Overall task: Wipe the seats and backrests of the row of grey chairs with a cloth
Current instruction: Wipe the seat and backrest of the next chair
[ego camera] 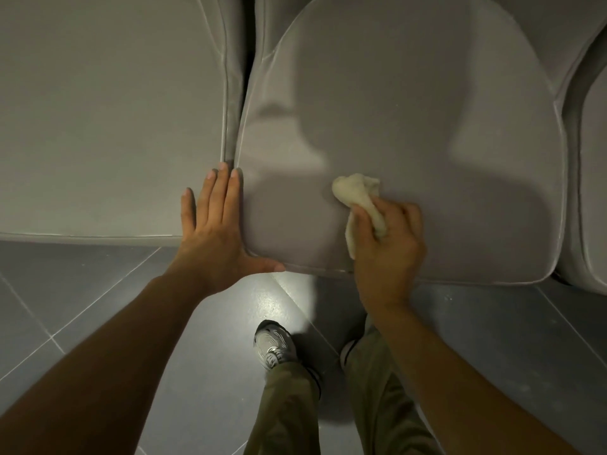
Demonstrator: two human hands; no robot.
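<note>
Left hand flat, fingers straight, across smooth grey seats; right hand tight around crumpled cream cloth.

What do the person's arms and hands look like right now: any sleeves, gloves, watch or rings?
The left hand and right hand wear no gloves, and no rings show. The left forearm and right forearm carry no sleeve, watch or bracelet up to the frame edge. The left-hand nails are short and unpainted. Also worn: olive-green trousers and a grey-white sneaker.
</note>
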